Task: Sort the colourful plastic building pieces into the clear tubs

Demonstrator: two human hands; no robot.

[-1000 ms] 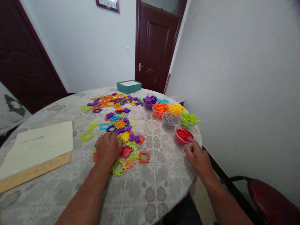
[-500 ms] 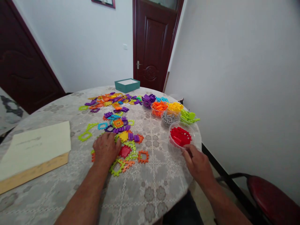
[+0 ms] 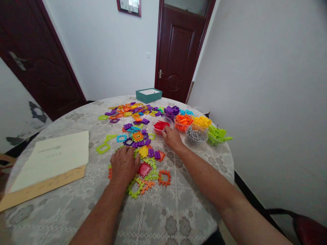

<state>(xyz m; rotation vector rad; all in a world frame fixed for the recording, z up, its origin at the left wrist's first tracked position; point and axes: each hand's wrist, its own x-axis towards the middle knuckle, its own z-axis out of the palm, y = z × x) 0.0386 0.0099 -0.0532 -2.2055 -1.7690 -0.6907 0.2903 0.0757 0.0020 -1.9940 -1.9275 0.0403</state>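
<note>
My right hand (image 3: pixel 173 137) is closed on the near rim of a clear plastic bowl (image 3: pixel 170 119) with red plastic pieces (image 3: pixel 160 125) inside. This bowl stands left of the orange-filled bowl (image 3: pixel 183 122). Palm down, my left hand (image 3: pixel 125 163) lies on the tablecloth at the left edge of the loose toothed building pieces, fingers forward and thumb apart. Beside its thumb are a yellow piece (image 3: pixel 143 151) and a red square piece (image 3: pixel 144 169). Whatever lies under the left palm is hidden. Nearer me are an orange square frame (image 3: pixel 164 178) and a lime frame (image 3: pixel 135 188).
Bowls of grey (image 3: pixel 196 134), yellow (image 3: pixel 202 121), lime (image 3: pixel 218 134), purple (image 3: pixel 171 110) and blue pieces (image 3: pixel 186 112) stand on the right. More mixed pieces (image 3: pixel 127 110) spread farther back, before a green box (image 3: pixel 149 96). Paper (image 3: pixel 51 156) on a brown board (image 3: pixel 46 185) lies left.
My right hand has moved the bowl of red pieces from the table's right edge leftward and away from me, beside the loose pieces. My left hand stays in place; the camera view has shifted.
</note>
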